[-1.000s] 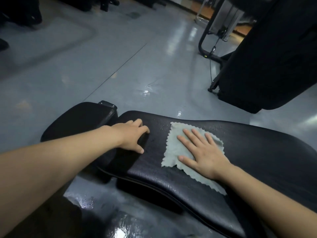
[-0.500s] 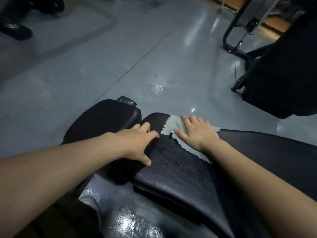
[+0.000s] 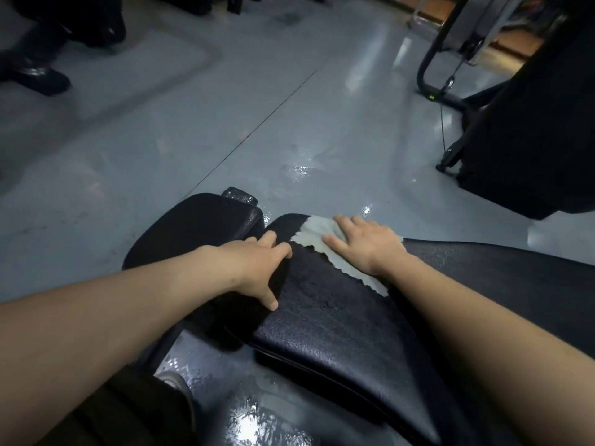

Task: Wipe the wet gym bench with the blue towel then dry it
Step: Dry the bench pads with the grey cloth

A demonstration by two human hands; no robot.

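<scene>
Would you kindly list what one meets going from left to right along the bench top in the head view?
Small black seat pad → left hand → blue towel → right hand → bare long bench pad.

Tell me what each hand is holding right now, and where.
Nothing is gripped. The right hand presses flat on the towel at the bench pad's far end. The left hand rests on the pad's end edge.

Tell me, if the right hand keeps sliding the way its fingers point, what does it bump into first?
Probably nothing on the bench: the right hand on the pale blue towel points past the black padded bench's far edge, then over shiny grey floor.
</scene>
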